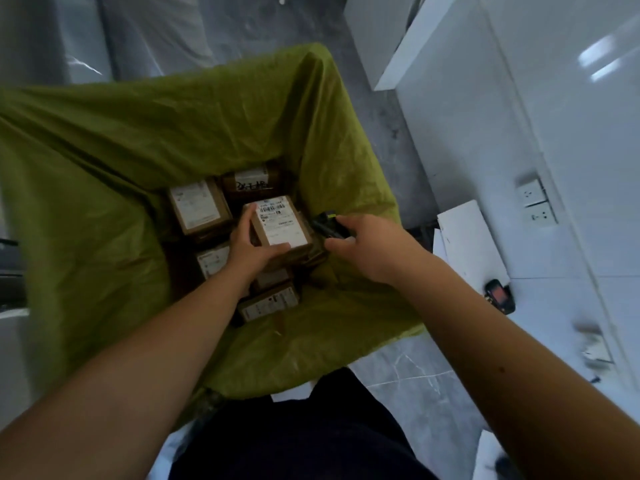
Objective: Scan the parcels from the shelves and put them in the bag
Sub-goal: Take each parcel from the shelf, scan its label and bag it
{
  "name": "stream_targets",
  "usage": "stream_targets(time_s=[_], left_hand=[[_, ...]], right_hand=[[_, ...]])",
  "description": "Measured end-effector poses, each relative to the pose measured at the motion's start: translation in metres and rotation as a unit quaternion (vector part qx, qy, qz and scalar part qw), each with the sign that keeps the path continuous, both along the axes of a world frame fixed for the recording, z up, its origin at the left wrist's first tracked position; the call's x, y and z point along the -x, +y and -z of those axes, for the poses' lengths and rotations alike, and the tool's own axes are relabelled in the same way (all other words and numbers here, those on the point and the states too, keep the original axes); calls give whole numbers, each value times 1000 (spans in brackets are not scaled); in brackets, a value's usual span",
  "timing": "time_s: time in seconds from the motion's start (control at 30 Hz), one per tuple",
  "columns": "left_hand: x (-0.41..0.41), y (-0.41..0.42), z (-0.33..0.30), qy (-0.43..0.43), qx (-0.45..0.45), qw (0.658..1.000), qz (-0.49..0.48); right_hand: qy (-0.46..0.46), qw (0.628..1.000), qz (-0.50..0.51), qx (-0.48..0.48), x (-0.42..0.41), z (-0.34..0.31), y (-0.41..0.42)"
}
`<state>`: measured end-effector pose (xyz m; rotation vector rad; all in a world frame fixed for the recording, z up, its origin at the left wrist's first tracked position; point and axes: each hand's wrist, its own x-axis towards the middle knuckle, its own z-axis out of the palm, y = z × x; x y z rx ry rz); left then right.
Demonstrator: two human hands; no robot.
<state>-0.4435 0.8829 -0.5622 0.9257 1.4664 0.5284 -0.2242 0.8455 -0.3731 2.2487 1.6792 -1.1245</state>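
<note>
I am looking straight down into a large olive-green plastic bag [104, 174] whose open mouth fills the middle of the view, standing on a grey marbled floor [408, 368] with a glossy white cabinet [519, 98] to the right. At the bottom of the bag lie several small brown cardboard parcels with white labels [201, 211], packed side by side, one at the far end bearing dark handwriting. My left hand [251, 245] reaches down into the bag, its grip wrapped around the near-left corner of one more brown cardboard parcel with a white shipping label [282, 225], which sits above the others, label up. My right hand [367, 247] is just right of that parcel, its grip closed around a small black handheld scanner with a yellow-green tip [327, 223] near the parcel's right edge. A small dark device with a reddish screen [498, 296] lies on the white ledge at right.
</note>
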Motion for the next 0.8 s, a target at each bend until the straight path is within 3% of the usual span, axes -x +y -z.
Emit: stream_targets(time_s=[0.43,0.57,0.8], left_hand=[[-41,22,32,39,11,999,-33],[-54,27,32,1,37,997,-68],[-62,51,23,-28,54,998,11]], right_hand=[[42,999,9,29,-29,12,12],[32,999,7,38,-36,14,14],[38,998,13,43,-38,20,17]])
